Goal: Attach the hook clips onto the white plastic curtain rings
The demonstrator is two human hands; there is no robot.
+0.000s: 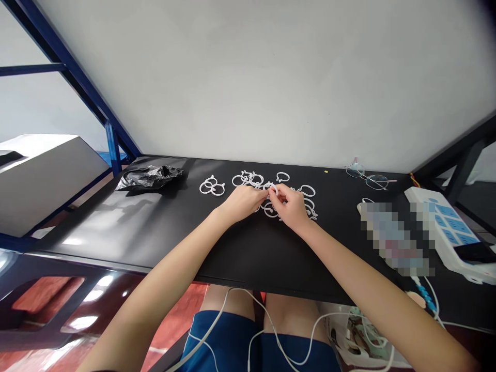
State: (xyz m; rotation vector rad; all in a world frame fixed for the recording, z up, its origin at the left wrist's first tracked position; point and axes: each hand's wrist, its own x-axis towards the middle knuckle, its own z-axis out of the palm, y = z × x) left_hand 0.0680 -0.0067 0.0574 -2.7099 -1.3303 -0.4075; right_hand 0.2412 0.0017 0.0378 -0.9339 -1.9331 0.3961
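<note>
The head view puts a black bag (149,179) at nine o'clock of the hands; nearer in, overlapping loose rings (213,189) lie on the dark table (232,253), leaving elbow room below. The left hand (245,202) curls against a heap of rings (253,180); what its fingertips grip, I can't tell from here. Over the table's middle, where both hands meet, is the white ring (275,187). It looks like thin plastic: light, slightly springy, perhaps slippery, and likely to crack if forced. I'd hold it near a knobbed end. At twelve the wall (248,93) limits reach; at six the front edge drops away. The right hand (291,207) pinches that ring. Glasses (363,176) at three and a power strip (445,222) towards four narrow that side.
</note>
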